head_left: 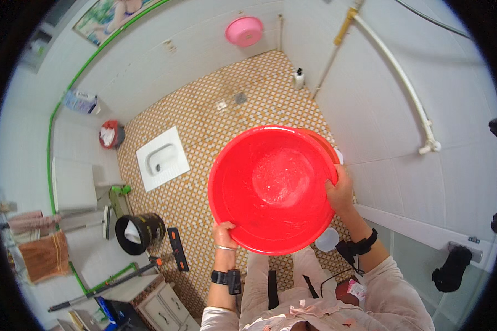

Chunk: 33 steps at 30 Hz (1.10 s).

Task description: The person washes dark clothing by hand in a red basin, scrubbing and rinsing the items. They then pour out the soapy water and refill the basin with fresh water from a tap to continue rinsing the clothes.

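Observation:
A large red plastic basin is held up in front of me, its inside facing up and wet, with what looks like a little water on its bottom. My left hand grips the near left part of the rim, thumb over the edge. On the right side of the rim, my right hand is closed round it, thumb inside. The fingers under the rim are hidden on both sides. Behind the basin's right edge shows part of an orange-red round thing, mostly covered.
A white squat toilet is set in the patterned tile floor. At left stand a black bucket, a squeegee-like mop head and a lined bin. A pale tub is near my feet. A pink basin and white bottle are farther off.

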Each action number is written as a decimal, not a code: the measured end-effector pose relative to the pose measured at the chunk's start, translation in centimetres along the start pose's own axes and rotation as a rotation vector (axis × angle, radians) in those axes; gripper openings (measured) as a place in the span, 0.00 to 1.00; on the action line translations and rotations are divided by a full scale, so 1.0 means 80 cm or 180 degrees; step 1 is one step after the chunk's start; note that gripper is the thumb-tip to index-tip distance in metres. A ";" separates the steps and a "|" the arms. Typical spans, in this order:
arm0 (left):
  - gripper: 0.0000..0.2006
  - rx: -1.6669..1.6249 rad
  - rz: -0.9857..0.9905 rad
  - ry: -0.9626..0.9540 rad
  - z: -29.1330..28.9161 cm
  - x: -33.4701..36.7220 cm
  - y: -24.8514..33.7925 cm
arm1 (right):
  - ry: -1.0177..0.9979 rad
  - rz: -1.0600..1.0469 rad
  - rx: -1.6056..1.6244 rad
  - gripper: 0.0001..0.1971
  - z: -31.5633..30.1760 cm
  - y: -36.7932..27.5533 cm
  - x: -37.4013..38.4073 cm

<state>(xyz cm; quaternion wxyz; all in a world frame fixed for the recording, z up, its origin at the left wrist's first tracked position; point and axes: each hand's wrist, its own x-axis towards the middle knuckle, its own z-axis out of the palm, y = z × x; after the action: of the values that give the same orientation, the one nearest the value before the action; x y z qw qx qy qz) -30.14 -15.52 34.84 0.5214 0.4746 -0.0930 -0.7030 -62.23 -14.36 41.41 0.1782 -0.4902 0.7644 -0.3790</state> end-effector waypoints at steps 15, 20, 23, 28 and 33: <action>0.13 0.1236 0.0541 0.1254 -0.041 0.067 0.016 | -0.2719 0.0581 0.0166 0.20 0.291 -0.070 -0.203; 0.08 0.1208 -0.0207 0.0722 -0.024 0.102 0.020 | -0.1525 0.1010 0.0324 0.13 0.339 -0.029 -0.168; 0.10 0.1274 -0.0396 0.0292 -0.020 0.106 0.005 | -0.1643 0.1457 0.0601 0.13 0.368 0.046 -0.115; 0.09 0.1609 -0.0772 0.0379 -0.076 0.074 0.003 | -0.1502 0.2271 0.2043 0.09 0.369 0.156 -0.066; 0.09 0.1556 -0.0870 0.0421 -0.137 0.053 0.003 | -0.1531 0.2827 0.2698 0.16 0.338 0.192 -0.047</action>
<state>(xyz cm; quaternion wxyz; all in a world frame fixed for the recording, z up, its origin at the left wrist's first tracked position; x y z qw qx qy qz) -21.61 -15.14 26.72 0.2969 0.6392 -0.1608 -0.6910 -52.54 -18.42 11.88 0.6611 -0.0865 0.6174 -0.4174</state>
